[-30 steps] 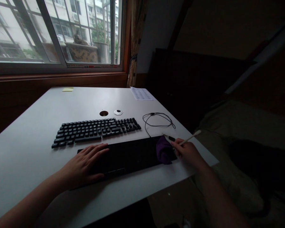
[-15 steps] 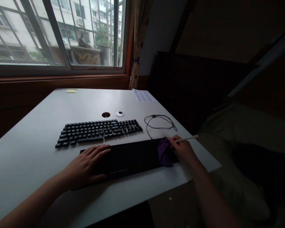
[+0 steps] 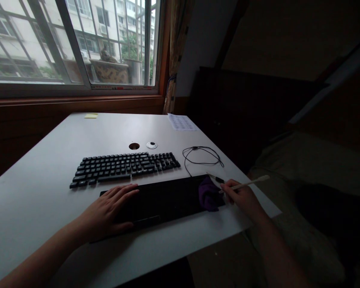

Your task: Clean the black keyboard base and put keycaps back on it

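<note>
My left hand (image 3: 109,210) lies with fingers stretched over the left end of a black keyboard base (image 3: 168,197), which shows no keycaps. In my right hand (image 3: 238,197), at the base's right end, fingers pinch a thin pale stick (image 3: 253,181) with a slightly thicker outer end; its exact kind is unclear. A crumpled purple cloth (image 3: 208,195) rests on the base's right end, just left of that hand. Beyond the cloth lies a slim tool (image 3: 218,179) with a dark body and light tip. Black keycaps (image 3: 120,168) stand behind the base, laid out in keyboard order.
A black cable (image 3: 202,161) loops on the white table (image 3: 48,176) behind the base. Farther back are a round cable hole (image 3: 134,146), its cover ring (image 3: 151,145), a printed sheet (image 3: 183,123) and yellow sticky notes (image 3: 91,115). The table's right edge runs close by my right hand.
My right hand has moved right and slightly down, away from the cloth, carrying the pale stick. The slim dark tool now shows beyond the cloth. My left hand stays in place.
</note>
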A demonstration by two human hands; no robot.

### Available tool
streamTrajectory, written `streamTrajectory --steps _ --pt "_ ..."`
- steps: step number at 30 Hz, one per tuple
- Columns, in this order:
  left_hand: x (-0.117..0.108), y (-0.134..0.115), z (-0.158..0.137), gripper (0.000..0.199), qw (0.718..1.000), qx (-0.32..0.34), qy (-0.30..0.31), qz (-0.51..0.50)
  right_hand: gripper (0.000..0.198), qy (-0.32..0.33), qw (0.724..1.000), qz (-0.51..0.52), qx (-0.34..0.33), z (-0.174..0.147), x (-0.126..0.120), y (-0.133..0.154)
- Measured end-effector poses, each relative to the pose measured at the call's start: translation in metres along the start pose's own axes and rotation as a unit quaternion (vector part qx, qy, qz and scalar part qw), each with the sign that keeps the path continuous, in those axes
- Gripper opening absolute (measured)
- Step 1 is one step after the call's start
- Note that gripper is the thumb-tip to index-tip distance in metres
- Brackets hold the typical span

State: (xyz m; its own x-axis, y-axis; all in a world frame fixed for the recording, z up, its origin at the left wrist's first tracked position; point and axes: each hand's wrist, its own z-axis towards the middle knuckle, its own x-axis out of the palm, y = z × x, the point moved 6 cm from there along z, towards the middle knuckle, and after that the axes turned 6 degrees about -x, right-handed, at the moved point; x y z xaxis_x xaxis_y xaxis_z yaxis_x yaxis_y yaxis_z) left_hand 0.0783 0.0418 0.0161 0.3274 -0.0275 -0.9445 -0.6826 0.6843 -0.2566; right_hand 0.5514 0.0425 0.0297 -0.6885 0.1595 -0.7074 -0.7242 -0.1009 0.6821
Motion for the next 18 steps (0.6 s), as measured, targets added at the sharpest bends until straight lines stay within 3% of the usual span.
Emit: streamTrajectory --steps 4,11,18 --pt "0.0 0.0 0.0 0.083 1.0 -0.003 -0.002 0.0 0.036 -0.045 0.998 0.013 -0.033 0.009 0.003 0.014" --pt "-0.001 -0.001 -0.001 0.081 1.0 -0.001 -0.006 -0.007 0.034 0.017 0.998 -0.002 -0.054 0.021 0.039 0.041" --pt "0.0 0.0 -0.002 0.081 1.0 -0.003 -0.003 -0.007 0.032 0.023 0.996 -0.014 -0.085 0.033 0.052 0.056"
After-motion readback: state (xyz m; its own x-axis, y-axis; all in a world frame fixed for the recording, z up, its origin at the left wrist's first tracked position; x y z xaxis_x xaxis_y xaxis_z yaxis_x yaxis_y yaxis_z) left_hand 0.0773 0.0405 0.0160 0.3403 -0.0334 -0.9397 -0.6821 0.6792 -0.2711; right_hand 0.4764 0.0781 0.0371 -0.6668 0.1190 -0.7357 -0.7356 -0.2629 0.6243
